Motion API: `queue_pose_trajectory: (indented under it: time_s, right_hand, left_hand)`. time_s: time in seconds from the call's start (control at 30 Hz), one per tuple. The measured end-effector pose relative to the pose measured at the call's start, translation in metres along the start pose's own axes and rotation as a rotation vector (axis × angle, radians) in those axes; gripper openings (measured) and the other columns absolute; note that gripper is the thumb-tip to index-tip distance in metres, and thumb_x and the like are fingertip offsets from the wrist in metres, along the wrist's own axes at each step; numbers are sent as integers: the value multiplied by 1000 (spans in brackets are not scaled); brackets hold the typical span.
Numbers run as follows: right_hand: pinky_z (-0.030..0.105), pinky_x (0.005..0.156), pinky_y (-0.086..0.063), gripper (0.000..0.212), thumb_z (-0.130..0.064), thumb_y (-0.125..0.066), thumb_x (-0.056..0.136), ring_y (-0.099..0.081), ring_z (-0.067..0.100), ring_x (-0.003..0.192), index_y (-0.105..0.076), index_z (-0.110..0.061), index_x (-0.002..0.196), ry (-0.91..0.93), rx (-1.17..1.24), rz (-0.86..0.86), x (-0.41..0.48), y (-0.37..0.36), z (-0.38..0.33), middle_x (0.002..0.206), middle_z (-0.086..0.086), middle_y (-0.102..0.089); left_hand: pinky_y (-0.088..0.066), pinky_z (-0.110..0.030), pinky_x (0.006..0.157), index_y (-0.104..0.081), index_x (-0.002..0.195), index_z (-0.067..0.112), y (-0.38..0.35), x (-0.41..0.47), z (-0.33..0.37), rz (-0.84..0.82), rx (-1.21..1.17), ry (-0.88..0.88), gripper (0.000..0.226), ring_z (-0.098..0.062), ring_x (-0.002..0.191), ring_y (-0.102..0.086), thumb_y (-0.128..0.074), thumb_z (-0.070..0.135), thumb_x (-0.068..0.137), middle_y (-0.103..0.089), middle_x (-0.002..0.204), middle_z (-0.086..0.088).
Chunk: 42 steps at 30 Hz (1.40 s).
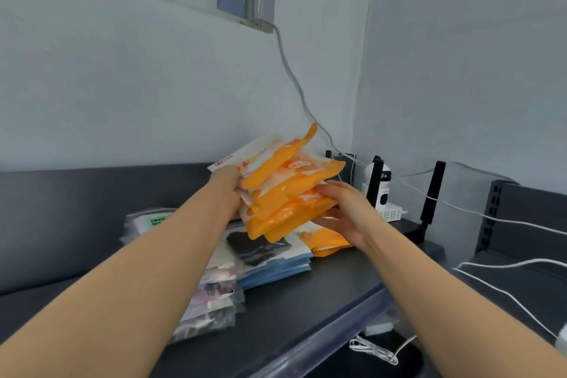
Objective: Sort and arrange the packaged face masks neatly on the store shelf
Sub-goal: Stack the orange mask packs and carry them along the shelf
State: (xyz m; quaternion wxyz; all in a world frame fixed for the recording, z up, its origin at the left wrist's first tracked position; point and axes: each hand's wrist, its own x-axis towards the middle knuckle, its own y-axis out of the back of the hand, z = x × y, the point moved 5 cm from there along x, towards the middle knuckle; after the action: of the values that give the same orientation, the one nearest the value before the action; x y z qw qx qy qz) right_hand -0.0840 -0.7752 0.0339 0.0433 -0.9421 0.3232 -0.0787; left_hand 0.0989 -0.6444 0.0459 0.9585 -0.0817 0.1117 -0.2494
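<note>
The left grip (227, 187) and right grip (346, 212) each clutch the fanned orange packet stack (285, 193) above the shelf (306, 304). The left fingers are hidden behind it, and the print is too blurred to read.

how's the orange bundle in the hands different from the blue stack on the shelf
The orange bundle is orange and white; the blue stack is pale blue. The orange bundle is held tilted between the left hand and right hand; the blue stack lies flat on the shelf. The orange bundle's packets are fanned and uneven; the blue stack's edges line up fairly squarely. Both are flat packets piled together.
</note>
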Motion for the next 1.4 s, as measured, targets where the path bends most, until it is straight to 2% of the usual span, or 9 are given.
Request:
queue_pose_trajectory:
  time_s: [0.27, 0.43, 0.53, 0.63, 0.7, 0.83, 1.03, 1.2, 1.4]
  right_hand:
    - [41, 74, -60, 37, -16, -67, 85, -62, 30, 106, -62, -17, 122, -107, -41, 212, 79, 54, 17, 118, 13, -66]
    - [47, 82, -56, 45, -18, -67, 89, -54, 34, 118, -53, -16, 132, -148, -46, 319, 104, 82, 32, 130, 12, -58]
    - [55, 100, -47, 42, -22, -64, 91, -52, 33, 120, -53, -19, 131, -161, -157, 297, 113, 87, 39, 132, 12, -57]
    - [54, 107, -41, 45, -26, -56, 97, -46, 34, 129, -45, -20, 140, -192, -290, 256, 113, 88, 40, 141, 11, -50]
    - [52, 108, -41, 45, -28, -53, 98, -45, 34, 130, -43, -20, 142, -216, -338, 244, 112, 91, 39, 142, 10, -48]
    - [53, 104, -44, 36, -18, -45, 99, -51, 39, 126, -52, -4, 132, -220, -155, 306, 109, 101, 32, 140, 21, -50]
    - [54, 90, -46, 78, -72, -49, 85, -58, 36, 103, -46, -16, 140, -320, 196, 155, 101, 95, 17, 127, 17, -58]
    - [58, 94, -50, 72, -43, -81, 73, -62, 39, 106, -53, -13, 133, -341, -76, 103, 103, 84, 19, 117, 18, -64]
    - [49, 82, -56, 32, -28, -71, 86, -66, 35, 93, -59, -13, 112, -393, -90, 11, 102, 84, 24, 104, 16, -67]
  left_hand:
    - [-50, -30, 68, -53, 96, 10, -69, 55, -12, -85, 27, 1, 35, -19, 71, -59, -58, 44, 88, -60, 84, -6]
    - [-48, -57, 86, -47, 133, 22, -97, 133, -56, -156, 70, 192, 117, -39, 102, -64, -86, 27, 23, -64, 120, -14]
    - [-46, -61, 89, -27, 149, 31, -105, 143, -68, -137, 126, 157, 136, -41, 110, -59, -89, 34, 29, -57, 129, -17]
    - [-50, -58, 88, 4, 154, 29, -109, 87, -62, -81, 185, 48, 115, -40, 115, -55, -79, 40, 74, -48, 138, -18]
    - [-48, -56, 94, -10, 153, 23, -112, 75, -64, -46, 260, 11, 90, -38, 118, -52, -65, 47, 86, -45, 140, -17]
    - [-47, -55, 97, -8, 154, 26, -112, 76, -67, 14, 298, -12, 96, -37, 124, -48, -65, 56, 83, -40, 145, -15]
    - [-52, -52, 91, -37, 141, 18, -107, 67, -74, 113, 72, 131, 86, -37, 108, -59, -72, 57, 73, -55, 127, -16]
    - [-52, -44, 89, -52, 123, 10, -111, 59, -76, 17, 45, 118, 49, -31, 99, -61, -64, 44, 89, -61, 108, -13]
    - [-56, -46, 86, -53, 127, 15, -108, 58, -70, 20, 23, 44, 54, -31, 100, -65, -71, 41, 84, -66, 113, -11]
